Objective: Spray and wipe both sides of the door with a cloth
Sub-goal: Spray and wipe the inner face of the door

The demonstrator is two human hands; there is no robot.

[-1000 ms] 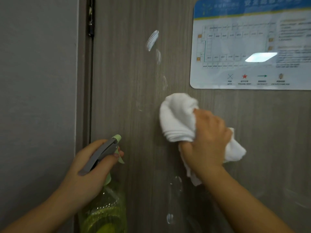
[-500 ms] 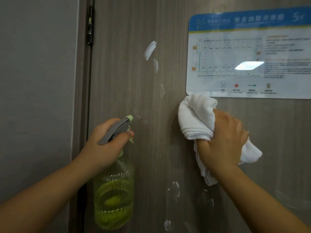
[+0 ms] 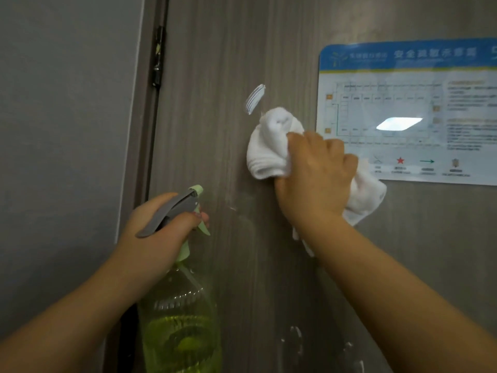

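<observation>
Door (image 3: 215,157) is filling the view straight ahead, and the right hand (image 3: 317,179) is gripping a bunched cloth (image 3: 269,146) pressed flat against it, just below a wet streak (image 3: 255,99). The left hand (image 3: 161,227) is clutching the sprayer (image 3: 180,305) (idle, lower left). Firm overlapping passes would serve best; the sign (image 3: 408,111) is crowding the right, while bare wood is lying open leftward toward the hinge (image 3: 158,63).
</observation>
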